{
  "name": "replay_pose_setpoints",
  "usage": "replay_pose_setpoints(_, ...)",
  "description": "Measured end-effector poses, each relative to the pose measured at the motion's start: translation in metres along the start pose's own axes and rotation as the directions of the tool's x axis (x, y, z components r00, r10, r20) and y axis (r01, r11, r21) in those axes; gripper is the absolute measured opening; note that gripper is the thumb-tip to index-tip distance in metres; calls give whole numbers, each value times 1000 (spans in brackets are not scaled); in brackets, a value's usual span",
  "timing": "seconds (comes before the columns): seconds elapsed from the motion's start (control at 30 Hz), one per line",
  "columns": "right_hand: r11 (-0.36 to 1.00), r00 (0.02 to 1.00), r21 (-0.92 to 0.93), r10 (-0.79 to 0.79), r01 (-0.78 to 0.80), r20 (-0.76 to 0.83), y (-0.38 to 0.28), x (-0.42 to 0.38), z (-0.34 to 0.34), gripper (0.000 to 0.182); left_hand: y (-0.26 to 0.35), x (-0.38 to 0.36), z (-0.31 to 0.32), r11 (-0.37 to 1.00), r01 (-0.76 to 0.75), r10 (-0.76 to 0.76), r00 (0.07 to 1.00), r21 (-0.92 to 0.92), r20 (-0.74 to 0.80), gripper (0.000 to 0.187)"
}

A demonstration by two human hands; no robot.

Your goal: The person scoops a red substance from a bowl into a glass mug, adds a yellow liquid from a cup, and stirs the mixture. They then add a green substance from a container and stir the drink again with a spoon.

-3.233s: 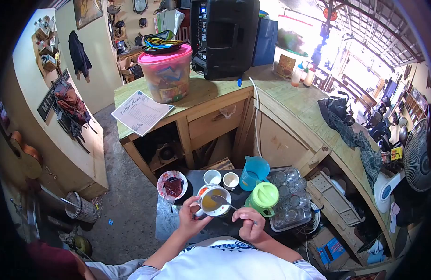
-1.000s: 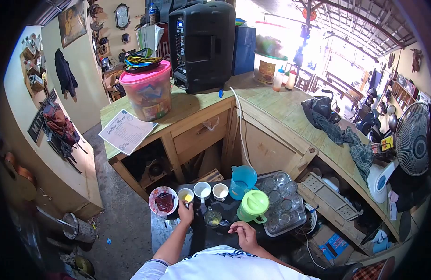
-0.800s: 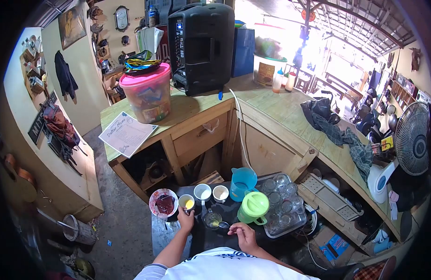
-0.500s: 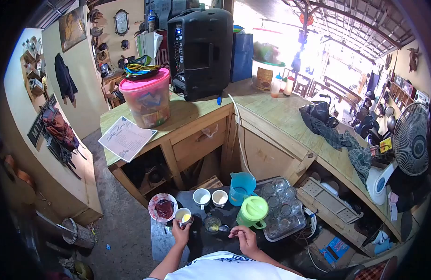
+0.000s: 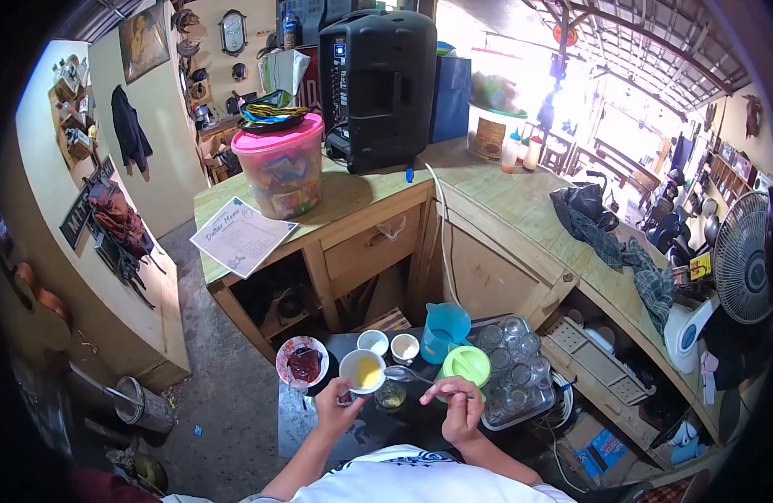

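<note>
Far left on the dark table (image 5: 296,419): small plate (image 5: 302,361) w/ a dark red lump on it. Just right of it, left hand (image 5: 336,407) is raised, grip closed round the side of a white cup (image 5: 362,370) holding yellow liquid; cup is lifted off the table, tilted a bit toward the camera. Directly below/right of the cup, a small glass (image 5: 390,396) w/ yellowish contents stands on the table. Behind, two more small white cups (image 5: 373,342) side by side, upright, near the table's back edge. Right hand (image 5: 458,404) next: fingers pinched on the handle of a metal spoon (image 5: 408,375), bowl end pointing left, held above the glass and just beside the white cup's rim; can't tell if it touches. Right of that, green-lidded jug (image 5: 464,365), partly behind the spoon hand, w/ a blue pitcher (image 5: 446,329) just behind it. Far right: tray of upturned glasses (image 5: 514,369), touching or nearly touching the green jug.
</note>
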State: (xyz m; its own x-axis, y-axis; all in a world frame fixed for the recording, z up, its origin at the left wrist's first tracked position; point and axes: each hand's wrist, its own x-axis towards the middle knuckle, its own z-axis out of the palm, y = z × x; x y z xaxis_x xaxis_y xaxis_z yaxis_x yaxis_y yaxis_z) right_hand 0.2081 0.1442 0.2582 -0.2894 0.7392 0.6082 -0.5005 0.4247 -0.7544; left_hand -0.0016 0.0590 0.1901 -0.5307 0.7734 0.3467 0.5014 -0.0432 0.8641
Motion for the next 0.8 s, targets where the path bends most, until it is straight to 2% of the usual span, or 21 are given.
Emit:
replay_pose_setpoints(0.03, 996, 996, -48, -77, 78, 34, -2, 3, 0, 21, 5, 2, 1, 994, -103, 103, 995, -26, -2, 38)
replay_pose_setpoints(0.07, 996, 997, -45, -74, 76, 37, -4, 6, 2, 21, 9, 3, 1, 978, -204, 204, 979, -51, -6, 37)
replay_pose_setpoints(0.13, 981, 986, -118, -147, 155, 73, -7, 9, 4, 19, 18, 6, -2, 966, -249, 250, 968, -62, -2, 38)
replay_pose_setpoints(0.2, 978, 983, -116, -166, 174, 79, -7, 9, 5, 18, 30, 10, -6, 908, -418, 418, 908, -9, 13, 41)
replay_pose_setpoints(0.3, 967, 975, -136, -207, 217, 86, -7, 9, 7, 17, 40, 13, -11, 870, -493, 490, 869, 19, 71, 41)
replay_pose_setpoints(0.37, 958, 969, -155, -230, 242, 91, -8, 10, 9, 17, 43, 11, -11, 863, -505, 502, 861, 15, 79, 41)
replay_pose_setpoints(0.43, 940, 960, -227, -218, 255, 175, -8, 14, 10, 19, 44, 13, -10, 853, -522, 519, 850, 11, 87, 40)
replay_pose_setpoints(0.57, 948, 956, -201, -203, 246, 210, -2, 10, 9, 17, 46, 12, -9, 837, -546, 543, 836, 18, 83, 39)
replay_pose_setpoints(0.8, 997, 993, -67, 44, -37, 106, 8, -4, 12, 25, 45, 8, -10, 861, -506, 497, 857, 46, 135, 34)
